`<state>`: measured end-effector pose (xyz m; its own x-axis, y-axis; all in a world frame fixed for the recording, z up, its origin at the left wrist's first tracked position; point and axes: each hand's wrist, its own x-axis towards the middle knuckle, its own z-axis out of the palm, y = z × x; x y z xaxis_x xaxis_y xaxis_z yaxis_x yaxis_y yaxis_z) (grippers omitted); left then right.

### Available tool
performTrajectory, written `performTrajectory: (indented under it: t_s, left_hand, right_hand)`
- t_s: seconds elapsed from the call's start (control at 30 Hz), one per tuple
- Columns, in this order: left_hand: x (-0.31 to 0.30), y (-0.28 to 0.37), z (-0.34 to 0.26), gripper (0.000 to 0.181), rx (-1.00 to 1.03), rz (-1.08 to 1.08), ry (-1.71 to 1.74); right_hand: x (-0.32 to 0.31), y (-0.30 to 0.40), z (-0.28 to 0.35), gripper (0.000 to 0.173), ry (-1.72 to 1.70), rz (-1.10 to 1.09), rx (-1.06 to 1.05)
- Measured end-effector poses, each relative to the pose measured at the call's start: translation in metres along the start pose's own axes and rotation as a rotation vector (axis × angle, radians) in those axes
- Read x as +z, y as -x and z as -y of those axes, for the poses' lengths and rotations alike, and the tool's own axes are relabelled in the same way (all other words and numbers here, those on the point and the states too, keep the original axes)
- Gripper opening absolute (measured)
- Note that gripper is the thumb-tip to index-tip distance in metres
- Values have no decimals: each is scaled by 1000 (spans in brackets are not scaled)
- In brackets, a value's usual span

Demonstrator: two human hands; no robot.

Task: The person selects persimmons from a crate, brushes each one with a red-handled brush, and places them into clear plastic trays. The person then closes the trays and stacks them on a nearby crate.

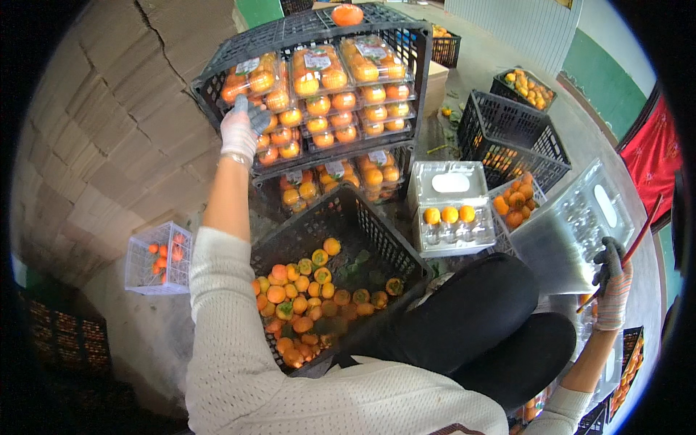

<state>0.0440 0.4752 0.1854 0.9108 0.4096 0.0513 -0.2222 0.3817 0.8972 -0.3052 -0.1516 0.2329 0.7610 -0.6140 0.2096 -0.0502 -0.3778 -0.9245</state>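
My left hand (243,126), in a pale glove with grey fingers, has its fingers apart against the front of a clear clamshell of persimmons (253,76). That pack lies at the left of the upper row in a black plastic crate (421,81) turned on its side, among other stacked packs. At the right, my right hand (613,277), in a striped glove with dark fingertips, is closed around a thin red rod (644,231). It is beside a stack of empty clear clamshells (565,228). Loose persimmons (299,288) lie in a black crate (380,234) before me.
An open clamshell (453,217) with three persimmons stands right of centre. Behind it is an open black crate (514,136). A white basket (157,261) with fruit stands at the left, below stacked cardboard (109,109). One persimmon (347,15) rests atop the upper crate.
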Motion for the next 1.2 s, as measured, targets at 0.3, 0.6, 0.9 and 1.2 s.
performTrajectory:
  t_s: [0.3,0.6,0.9,1.2]
  left_hand:
    - [-111,198,190,34,57,240,-1372]
    - [-202,182,326,68,-390,362,-1922]
    - [-99,194,359,73,-522,375,-2017]
    - [-130,182,394,73,-549,257,-1661]
  right_hand:
    - [-11,-22,-17,38,124,77,-88]
    - [-1,-16,-51,36,146,59,112]
    - [17,-3,-37,29,210,-126,269]
    - [20,-5,-34,32,271,-93,239]
